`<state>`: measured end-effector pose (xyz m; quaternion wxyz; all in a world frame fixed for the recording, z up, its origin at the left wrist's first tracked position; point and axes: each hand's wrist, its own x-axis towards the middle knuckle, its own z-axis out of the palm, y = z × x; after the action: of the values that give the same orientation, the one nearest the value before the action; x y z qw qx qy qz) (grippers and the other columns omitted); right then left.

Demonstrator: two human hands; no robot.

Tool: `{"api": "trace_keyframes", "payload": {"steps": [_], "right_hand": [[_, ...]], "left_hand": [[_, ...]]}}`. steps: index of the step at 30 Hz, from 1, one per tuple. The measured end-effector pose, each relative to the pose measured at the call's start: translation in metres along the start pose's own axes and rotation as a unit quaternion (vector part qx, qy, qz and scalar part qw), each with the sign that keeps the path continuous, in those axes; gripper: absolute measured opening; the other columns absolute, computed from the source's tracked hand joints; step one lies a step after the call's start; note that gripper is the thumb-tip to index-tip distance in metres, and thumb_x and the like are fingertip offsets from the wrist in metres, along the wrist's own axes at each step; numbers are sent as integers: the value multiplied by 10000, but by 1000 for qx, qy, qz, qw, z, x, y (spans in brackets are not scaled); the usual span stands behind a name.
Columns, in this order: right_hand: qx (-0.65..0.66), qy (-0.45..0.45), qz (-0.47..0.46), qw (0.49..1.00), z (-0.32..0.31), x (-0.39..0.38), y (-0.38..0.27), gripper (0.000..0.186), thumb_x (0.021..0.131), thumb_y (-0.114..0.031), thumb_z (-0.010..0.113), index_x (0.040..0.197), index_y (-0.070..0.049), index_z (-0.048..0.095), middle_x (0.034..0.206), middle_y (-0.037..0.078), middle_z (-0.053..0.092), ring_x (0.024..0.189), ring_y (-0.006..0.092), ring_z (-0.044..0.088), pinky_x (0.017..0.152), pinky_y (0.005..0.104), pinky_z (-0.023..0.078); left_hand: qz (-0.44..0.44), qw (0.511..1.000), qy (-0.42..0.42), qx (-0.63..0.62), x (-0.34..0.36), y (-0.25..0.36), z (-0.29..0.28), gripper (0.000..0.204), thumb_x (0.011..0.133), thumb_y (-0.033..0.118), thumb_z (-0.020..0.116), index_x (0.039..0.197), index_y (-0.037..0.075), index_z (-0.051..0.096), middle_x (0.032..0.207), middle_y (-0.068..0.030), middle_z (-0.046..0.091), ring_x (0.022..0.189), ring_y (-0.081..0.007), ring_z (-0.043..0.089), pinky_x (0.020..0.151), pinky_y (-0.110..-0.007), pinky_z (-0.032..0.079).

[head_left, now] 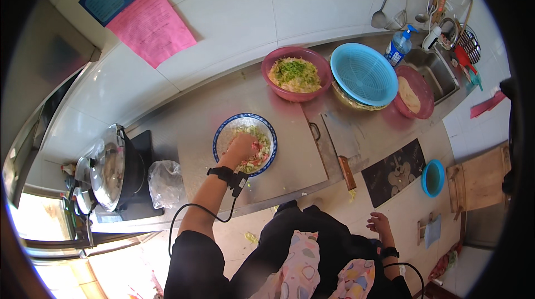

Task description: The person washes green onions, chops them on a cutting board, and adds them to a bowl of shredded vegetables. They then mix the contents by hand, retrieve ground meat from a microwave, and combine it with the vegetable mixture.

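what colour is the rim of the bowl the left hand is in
The bowl rim around the left hand is blue, seen in the head view.

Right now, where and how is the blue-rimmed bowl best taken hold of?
Probably by the right side of its rim, with the empty right hand coming from the right: the raised edge is uncovered there, while the left hand reaches into chopped food.

Scene was bright o/all, light prob. fr. far L, where an irregular white glowing patch (42, 218) blew out. Flat grey stainless-steel worktop (356, 137) carried soft glare; fisheye bent straight lines nr. black edges.
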<state>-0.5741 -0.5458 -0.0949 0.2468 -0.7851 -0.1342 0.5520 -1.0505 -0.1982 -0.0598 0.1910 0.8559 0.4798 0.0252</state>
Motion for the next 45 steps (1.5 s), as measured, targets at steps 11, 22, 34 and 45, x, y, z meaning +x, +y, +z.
{"api": "trace_keyframes", "payload": {"steps": [11,22,34,45], "right_hand": [[-1,-7,11,1000,6,4,5,292,791,-95,510,1080,-53,510,796,96,612,585,172,612,489,242,457],[-13,5,8,1000,0,6,-4,313,781,-94,502,1090,-50,502,819,99,611,596,172,616,490,239,456],[6,3,21,1000,0,8,20,321,769,-95,520,1087,-54,504,823,107,619,596,177,620,488,251,459],[19,11,32,999,-4,12,27,311,768,-81,518,1077,-52,503,815,113,618,586,182,616,480,254,463]], "left_hand": [[-131,989,-19,67,-50,24,-19,327,637,240,663,927,101,604,977,-141,572,954,-314,527,759,-396,464],[-120,985,73,-98,-29,-15,-28,197,647,139,597,828,152,673,796,-95,631,767,-260,598,722,-361,467],[-121,987,76,-77,-36,7,-32,217,662,245,621,822,102,656,821,-140,617,776,-304,586,712,-373,469],[-140,984,88,-68,-27,-12,-28,168,687,255,603,763,116,659,799,-118,622,768,-289,589,689,-375,472]]}}
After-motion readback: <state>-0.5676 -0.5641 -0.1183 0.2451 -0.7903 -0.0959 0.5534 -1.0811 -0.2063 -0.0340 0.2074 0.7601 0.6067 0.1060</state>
